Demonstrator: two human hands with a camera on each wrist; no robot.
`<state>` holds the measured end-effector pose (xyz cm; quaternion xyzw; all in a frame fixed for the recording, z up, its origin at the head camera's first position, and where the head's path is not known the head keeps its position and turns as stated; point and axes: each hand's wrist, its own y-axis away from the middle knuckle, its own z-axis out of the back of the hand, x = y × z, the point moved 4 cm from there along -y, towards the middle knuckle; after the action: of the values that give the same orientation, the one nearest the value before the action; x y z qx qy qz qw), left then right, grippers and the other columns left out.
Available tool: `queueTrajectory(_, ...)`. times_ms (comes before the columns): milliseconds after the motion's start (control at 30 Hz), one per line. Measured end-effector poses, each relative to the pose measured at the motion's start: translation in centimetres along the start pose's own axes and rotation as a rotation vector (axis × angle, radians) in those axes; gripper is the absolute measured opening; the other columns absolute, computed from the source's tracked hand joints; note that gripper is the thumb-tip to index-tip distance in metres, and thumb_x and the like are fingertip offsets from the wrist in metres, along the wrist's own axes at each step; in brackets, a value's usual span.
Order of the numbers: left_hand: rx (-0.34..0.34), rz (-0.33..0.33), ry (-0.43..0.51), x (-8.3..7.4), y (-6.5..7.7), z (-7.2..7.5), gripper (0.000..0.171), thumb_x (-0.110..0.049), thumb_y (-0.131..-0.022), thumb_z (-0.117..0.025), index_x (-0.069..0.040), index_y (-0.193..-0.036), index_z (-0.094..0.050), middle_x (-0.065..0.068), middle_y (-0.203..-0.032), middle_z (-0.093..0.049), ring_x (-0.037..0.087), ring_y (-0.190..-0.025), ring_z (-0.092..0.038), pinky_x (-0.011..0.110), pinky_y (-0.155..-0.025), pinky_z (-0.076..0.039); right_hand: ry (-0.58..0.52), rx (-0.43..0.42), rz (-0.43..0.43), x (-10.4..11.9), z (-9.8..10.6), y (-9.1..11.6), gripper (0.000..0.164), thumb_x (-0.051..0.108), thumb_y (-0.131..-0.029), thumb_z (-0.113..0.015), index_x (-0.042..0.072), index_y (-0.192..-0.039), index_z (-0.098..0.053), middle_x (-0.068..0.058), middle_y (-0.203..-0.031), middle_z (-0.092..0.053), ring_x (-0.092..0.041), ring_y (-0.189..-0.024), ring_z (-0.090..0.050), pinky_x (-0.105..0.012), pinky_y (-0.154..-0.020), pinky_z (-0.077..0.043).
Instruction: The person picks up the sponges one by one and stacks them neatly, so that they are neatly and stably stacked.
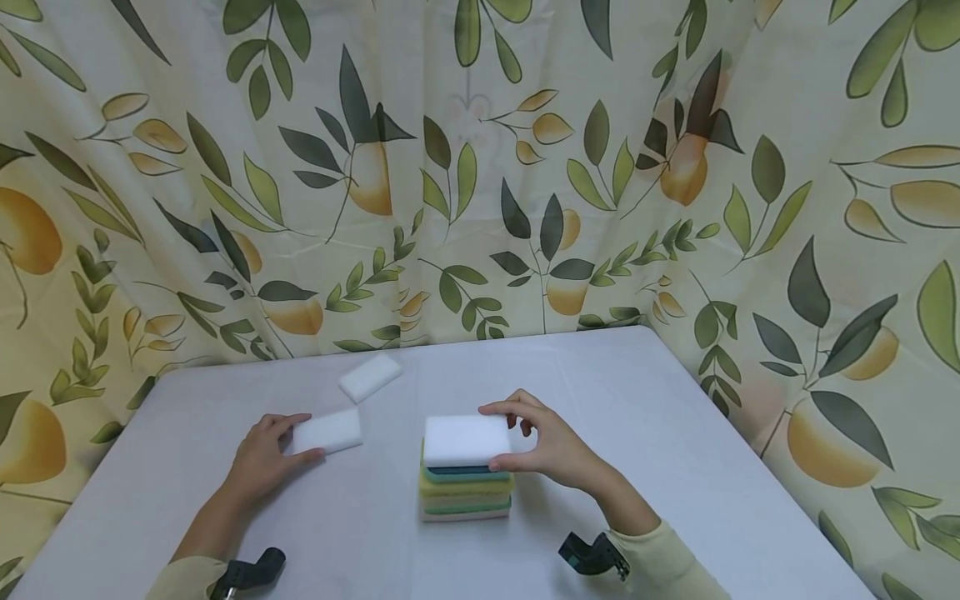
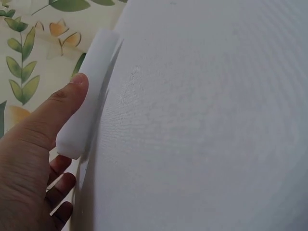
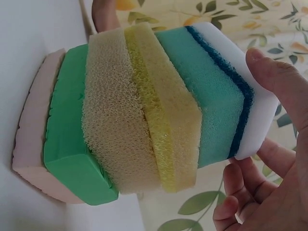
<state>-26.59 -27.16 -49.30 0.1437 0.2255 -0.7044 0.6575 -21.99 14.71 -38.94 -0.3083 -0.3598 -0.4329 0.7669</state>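
A stack of sponges [image 3: 120,110] stands on the table: pink at the bottom, then green, coarse beige, yellow, and teal with a dark blue scouring layer. On top lies a white sponge [image 1: 461,440], its right end pinched between the thumb and fingers of my right hand [image 1: 551,446]. Left of the stack, my left hand [image 1: 258,458] holds another white sponge [image 1: 327,431] by its left end, thumb on the near edge and index finger on the far one. In the left wrist view the thumb presses along that sponge's [image 2: 89,96] side.
A third white sponge [image 1: 371,377] lies farther back on the white table [image 1: 600,375], behind the one at my left hand. A leaf-and-fruit patterned curtain [image 1: 465,167] hangs behind the table's back edge. Dark camera mounts [image 1: 594,554] sit on both wrists.
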Motion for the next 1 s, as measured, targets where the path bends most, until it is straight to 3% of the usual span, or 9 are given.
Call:
queueTrajectory(400,0.012,-0.005,0.056,-1.0,0.0,0.2,0.078,-0.061,-0.075,-0.076,-0.011,-0.132,-0.06,0.015,-0.12,-0.055,0.03,-0.105,-0.055,0.046,-0.083,-0.046,-0.007,-0.001,0.021,-0.1,-0.1,0.0,0.058,0.029,-0.074,-0.087,0.025,-0.127,-0.065,0.001,-0.106,-0.052,-0.021,-0.094,-0.042,-0.031,-0.076,-0.038)
queueTrajectory(667,0.037,-0.014,0.08,-1.8,-0.2,0.2,0.079,-0.064,-0.075,-0.075,-0.011,-0.132,-0.06,0.014,-0.123,-0.054,0.032,-0.108,-0.056,0.05,-0.087,-0.048,-0.008,0.001,0.028,-0.1,-0.1,0.0,0.059,0.029,-0.074,-0.087,0.022,-0.129,-0.064,0.001,-0.106,-0.052,-0.02,-0.095,-0.042,-0.03,-0.076,-0.038)
queueTrajectory(1000,0.042,-0.049,0.037,-3.7,-0.4,0.7,0.078,-0.066,-0.076,-0.072,-0.011,-0.131,-0.062,0.014,-0.121,-0.055,0.03,-0.104,-0.058,0.041,-0.075,-0.05,-0.005,-0.001,0.028,-0.1,-0.1,0.0,0.058,0.03,-0.074,-0.087,0.025,-0.128,-0.064,0.001,-0.106,-0.052,-0.02,-0.095,-0.042,-0.03,-0.076,-0.038)
